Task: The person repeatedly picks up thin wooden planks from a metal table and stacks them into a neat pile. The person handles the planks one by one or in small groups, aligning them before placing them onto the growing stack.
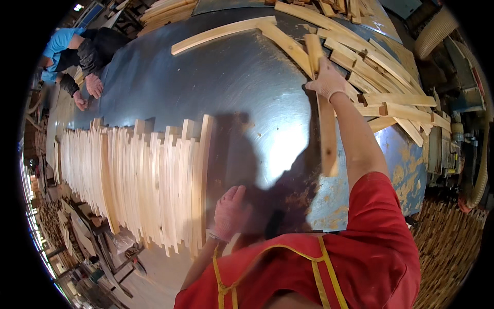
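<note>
My right hand (329,80), in a pale knitted glove, is closed around a wooden board (327,136) beside the pile on the right. The board lies lengthwise, one end past my fingers and the other toward me. My left hand (230,212), gloved too, hovers near the table's front edge. Its fingers are loosely bent and apart from any wood, slightly blurred. Just left of it stands a row of light wooden strips (154,190), packed side by side with uneven ends.
Loose boards (381,67) lie crisscrossed on the right of the dark metal table (242,77). A single board (221,35) lies toward the far edge. Another person's gloved hands (94,85) are at the far left. A ribbed hose (436,33) hangs at the right.
</note>
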Action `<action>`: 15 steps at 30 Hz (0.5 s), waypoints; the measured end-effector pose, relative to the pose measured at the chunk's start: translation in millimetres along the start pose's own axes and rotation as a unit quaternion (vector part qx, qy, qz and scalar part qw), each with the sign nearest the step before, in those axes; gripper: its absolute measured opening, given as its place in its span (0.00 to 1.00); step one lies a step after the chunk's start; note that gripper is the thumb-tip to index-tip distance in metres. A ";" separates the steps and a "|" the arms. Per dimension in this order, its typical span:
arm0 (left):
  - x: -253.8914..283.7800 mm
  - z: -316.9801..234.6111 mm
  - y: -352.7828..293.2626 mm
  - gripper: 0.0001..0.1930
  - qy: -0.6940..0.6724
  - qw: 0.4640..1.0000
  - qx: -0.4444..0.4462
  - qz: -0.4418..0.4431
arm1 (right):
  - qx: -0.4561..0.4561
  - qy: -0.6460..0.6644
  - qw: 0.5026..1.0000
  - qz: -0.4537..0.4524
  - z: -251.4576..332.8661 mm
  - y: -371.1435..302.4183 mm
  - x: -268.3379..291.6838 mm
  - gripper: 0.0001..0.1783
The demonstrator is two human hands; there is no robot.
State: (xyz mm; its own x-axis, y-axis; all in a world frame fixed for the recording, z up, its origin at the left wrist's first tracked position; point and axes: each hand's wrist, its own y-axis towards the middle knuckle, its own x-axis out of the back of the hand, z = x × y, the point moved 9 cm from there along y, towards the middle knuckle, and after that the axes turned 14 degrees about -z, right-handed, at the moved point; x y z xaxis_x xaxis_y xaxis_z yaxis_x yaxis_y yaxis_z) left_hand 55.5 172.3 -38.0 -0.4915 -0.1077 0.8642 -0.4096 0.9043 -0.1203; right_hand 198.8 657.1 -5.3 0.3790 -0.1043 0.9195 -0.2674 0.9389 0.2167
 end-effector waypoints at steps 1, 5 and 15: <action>3.7 -1.9 0.2 0.36 0.009 1.000 -0.006 -0.013 | -0.031 0.021 0.998 0.045 -15.1 -0.8 -21.3 0.52; 5.0 3.5 -9.0 0.31 -0.146 0.988 0.040 -0.043 | -0.196 0.285 0.919 0.191 19.5 -86.4 -41.5 0.65; 18.9 19.9 37.6 0.22 -0.700 0.691 0.182 0.011 | -0.313 0.748 0.535 0.238 178.9 -316.9 -22.0 0.42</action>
State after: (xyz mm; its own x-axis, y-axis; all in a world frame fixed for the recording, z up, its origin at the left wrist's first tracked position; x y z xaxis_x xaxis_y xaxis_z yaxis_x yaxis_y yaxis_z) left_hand 15.5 196.0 -35.9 -0.6577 -0.6202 -0.4276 -0.4319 0.7755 -0.4605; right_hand 116.7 303.2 -35.6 0.8100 0.1358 -0.5704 -0.4774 0.7176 -0.5071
